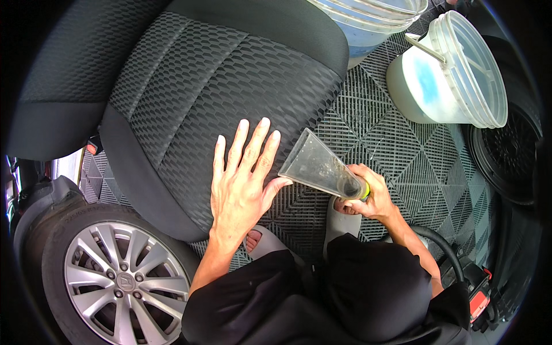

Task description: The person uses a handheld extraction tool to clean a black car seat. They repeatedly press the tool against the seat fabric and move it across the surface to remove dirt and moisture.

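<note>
My left hand (pixel 241 181) is spread palm down over the front part of a dark patterned fabric car seat cushion (pixel 224 90); whether the palm presses on it I cannot tell. In my right hand (pixel 373 192) is a clear plastic extractor nozzle (pixel 321 166) with a yellow-green collar. Its wide mouth points up and left, close to the cushion's front edge and to my left thumb. Brownish residue shows inside the nozzle near its neck. The seat's backrest (pixel 64 77) rises at the left.
Grey slatted floor tiles (pixel 396 159) lie beneath. At upper right stand a translucent bucket (pixel 427 82) with a handle and another bucket (pixel 366 26). A car wheel (pixel 125 280) is lower left, a dark wheel (pixel 509 146) at right. A black hose (pixel 444 246) curves by my right arm.
</note>
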`<state>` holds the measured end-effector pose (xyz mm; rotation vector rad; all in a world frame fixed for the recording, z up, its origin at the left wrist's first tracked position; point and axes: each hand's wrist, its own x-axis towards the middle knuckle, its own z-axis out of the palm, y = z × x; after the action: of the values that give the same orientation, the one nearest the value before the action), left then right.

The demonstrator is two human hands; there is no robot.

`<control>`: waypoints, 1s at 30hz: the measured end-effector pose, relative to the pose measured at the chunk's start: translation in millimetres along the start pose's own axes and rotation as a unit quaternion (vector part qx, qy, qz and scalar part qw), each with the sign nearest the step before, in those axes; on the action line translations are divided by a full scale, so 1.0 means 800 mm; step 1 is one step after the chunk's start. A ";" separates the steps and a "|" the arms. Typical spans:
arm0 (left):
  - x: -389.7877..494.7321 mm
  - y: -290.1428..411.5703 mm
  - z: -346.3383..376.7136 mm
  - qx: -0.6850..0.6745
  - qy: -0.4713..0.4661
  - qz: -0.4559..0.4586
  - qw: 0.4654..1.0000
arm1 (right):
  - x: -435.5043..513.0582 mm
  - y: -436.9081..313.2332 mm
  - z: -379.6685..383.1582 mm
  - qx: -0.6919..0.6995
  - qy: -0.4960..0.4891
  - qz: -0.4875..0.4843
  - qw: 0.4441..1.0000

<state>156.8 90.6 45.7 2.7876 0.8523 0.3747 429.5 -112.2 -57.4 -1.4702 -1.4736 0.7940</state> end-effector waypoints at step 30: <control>0.002 0.001 -0.004 -0.019 -0.013 -0.003 1.000 | 0.019 -0.039 -0.001 -0.004 0.005 0.004 1.000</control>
<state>157.8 91.3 48.9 2.7481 0.8381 0.3482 418.4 -100.0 -26.4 -1.4839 -1.4661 0.7853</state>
